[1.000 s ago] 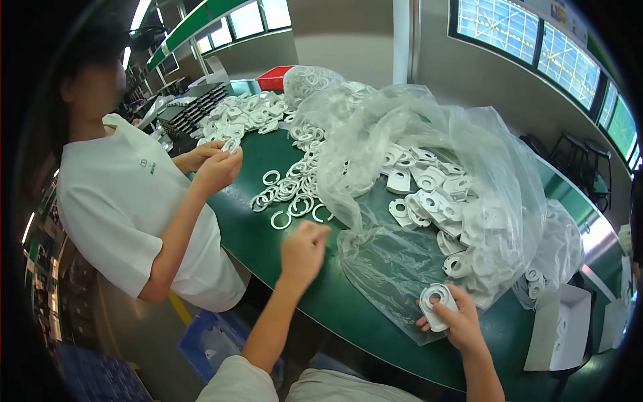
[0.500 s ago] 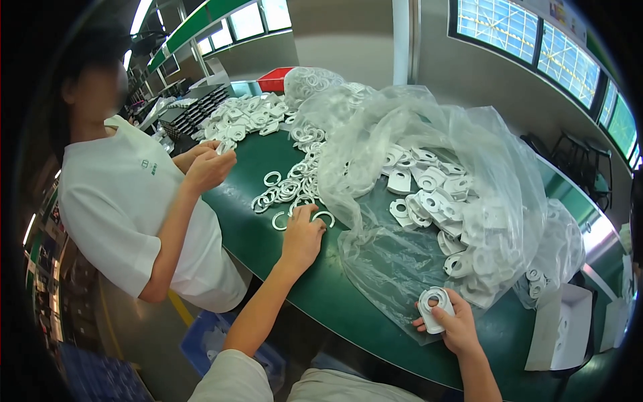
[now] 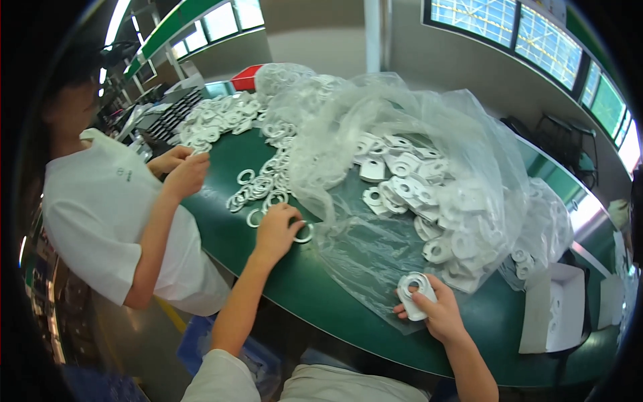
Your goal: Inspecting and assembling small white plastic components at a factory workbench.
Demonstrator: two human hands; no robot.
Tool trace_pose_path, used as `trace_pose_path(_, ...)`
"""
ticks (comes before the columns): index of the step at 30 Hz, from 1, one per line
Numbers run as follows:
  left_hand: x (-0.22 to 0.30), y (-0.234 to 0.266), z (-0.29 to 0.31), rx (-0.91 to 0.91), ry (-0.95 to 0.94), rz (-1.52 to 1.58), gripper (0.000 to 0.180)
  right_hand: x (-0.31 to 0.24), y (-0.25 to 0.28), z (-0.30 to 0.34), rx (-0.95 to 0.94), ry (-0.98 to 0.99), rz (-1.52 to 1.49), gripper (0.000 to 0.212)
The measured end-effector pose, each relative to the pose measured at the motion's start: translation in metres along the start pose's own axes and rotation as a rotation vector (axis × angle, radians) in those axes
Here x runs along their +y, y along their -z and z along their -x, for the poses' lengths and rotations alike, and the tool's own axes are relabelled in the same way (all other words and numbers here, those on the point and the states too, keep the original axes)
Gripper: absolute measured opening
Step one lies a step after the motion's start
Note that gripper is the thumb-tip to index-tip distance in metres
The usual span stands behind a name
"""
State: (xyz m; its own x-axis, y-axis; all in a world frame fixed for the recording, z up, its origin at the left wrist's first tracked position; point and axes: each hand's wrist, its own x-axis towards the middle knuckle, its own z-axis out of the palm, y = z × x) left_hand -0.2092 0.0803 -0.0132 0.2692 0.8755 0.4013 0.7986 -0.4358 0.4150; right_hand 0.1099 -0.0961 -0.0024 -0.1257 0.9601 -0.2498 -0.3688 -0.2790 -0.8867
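Observation:
My left hand [image 3: 274,233] is over the green table at the near end of a heap of white rings [image 3: 258,187]. Its thumb and fingers pinch the edge of one white ring [image 3: 305,234]; the fingertips are partly hidden. A loose ring [image 3: 254,218] lies just left of that hand. My right hand [image 3: 439,309] grips a white plastic plate with a round hole [image 3: 414,297], thumb on its face. It is held above the plastic bag's near edge. Many similar white plates [image 3: 402,187] lie inside the clear plastic bag [image 3: 355,244].
At left stands a co-worker [image 3: 114,221], both hands [image 3: 184,171] on a small white part. Beyond are more white parts [image 3: 221,117], a red bin [image 3: 246,78] and stacked black trays [image 3: 171,114]. A white box [image 3: 536,315] sits at right; a blue bin [image 3: 194,345] is below the table.
The view has shifted, so the scene sits further left. My left hand has drawn a ring slightly toward me. My right hand still holds the white plate.

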Motion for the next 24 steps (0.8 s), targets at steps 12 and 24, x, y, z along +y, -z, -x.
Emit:
trace_pose_path(12, 0.154, 0.017, -0.02, -0.181, -0.07, 0.846, 0.014, -0.003, 0.008, 0.0, 0.019, -0.013, -0.091, 0.035)
trace_pose_path(24, 0.185, -0.058, -0.011, -0.54, 0.194, 1.234, 0.014, -0.011, 0.012, 0.0, 0.116, 0.193, -0.256, 0.047)
